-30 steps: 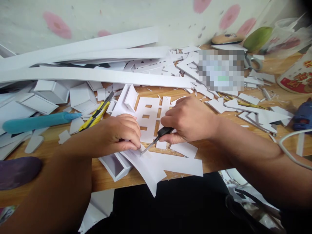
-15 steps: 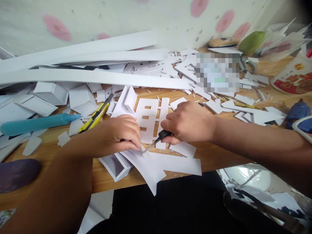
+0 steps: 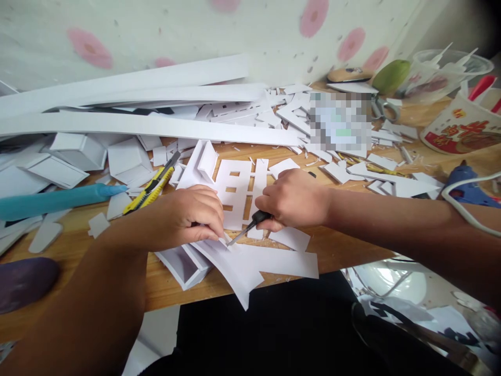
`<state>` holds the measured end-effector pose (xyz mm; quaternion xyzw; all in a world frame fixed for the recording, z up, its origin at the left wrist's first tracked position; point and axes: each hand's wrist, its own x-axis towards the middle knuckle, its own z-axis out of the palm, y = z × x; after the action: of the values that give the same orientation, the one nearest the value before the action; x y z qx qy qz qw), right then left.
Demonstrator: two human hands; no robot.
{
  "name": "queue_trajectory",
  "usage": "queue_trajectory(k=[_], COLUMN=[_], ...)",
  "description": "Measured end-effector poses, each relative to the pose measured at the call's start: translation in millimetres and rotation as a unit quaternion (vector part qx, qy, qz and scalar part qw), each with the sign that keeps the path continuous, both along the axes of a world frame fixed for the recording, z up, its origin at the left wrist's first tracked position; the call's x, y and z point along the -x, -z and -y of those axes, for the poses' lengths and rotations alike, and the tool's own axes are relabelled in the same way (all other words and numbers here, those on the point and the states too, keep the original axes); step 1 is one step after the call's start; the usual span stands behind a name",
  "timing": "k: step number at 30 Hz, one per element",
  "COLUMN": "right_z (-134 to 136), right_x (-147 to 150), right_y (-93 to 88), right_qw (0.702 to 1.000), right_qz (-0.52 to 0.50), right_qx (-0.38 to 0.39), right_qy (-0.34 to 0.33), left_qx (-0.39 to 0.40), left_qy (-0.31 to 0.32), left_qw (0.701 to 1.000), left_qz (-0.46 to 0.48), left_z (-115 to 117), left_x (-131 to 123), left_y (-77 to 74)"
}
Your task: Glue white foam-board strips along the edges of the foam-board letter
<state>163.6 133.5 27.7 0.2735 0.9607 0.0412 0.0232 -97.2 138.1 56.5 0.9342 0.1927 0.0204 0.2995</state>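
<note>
My right hand (image 3: 291, 199) is wrapped round the black handle of a thin metal-tipped tool (image 3: 243, 232). The tool's tip touches a white board piece (image 3: 250, 263) that reaches over the table's front edge. My left hand (image 3: 201, 213) is closed, with its fingertips at the upper edge of that board; what its fingers pinch is too small to name. Below my left hand lies an open white box (image 3: 183, 267). Behind the hands sits a flat white panel (image 3: 234, 180) with rectangular cut-outs, beside an upright folded white piece (image 3: 207, 162).
A yellow utility knife (image 3: 151, 190) and a teal tube (image 3: 58, 201) lie at the left. Long white strips (image 3: 156, 124) and scraps cover the back. At the right are a blue glue gun (image 3: 472, 183), its white cable, scissors (image 3: 385, 109) and a paper tub (image 3: 462, 122).
The camera view has shifted slightly, so most things appear a little further left. Both hands keep nearly the same pose, and the tool tip stays on the white board.
</note>
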Motion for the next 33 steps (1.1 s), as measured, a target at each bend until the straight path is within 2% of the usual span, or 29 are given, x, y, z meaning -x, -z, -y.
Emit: queue_trajectory(k=[13,22,33], right_z=[0,-1,0], right_x=[-1,-5,-3], right_y=[11.0,19.3,13.0], right_qw=[0.999,1.0,0.999], right_qz=[0.035,0.01,0.021], right_qx=[0.023,0.011,0.038], right_qy=[0.003,-0.007,0.016], left_qx=[-0.003,0.008,0.016], left_qy=[-0.006,-0.008,0.002], left_qw=[1.0,1.0,1.0], left_qz=[-0.006,-0.008,0.002], left_z=[-1,0,-2], left_x=[2,-5,-2], left_y=[2.4,-5.1,-1.8])
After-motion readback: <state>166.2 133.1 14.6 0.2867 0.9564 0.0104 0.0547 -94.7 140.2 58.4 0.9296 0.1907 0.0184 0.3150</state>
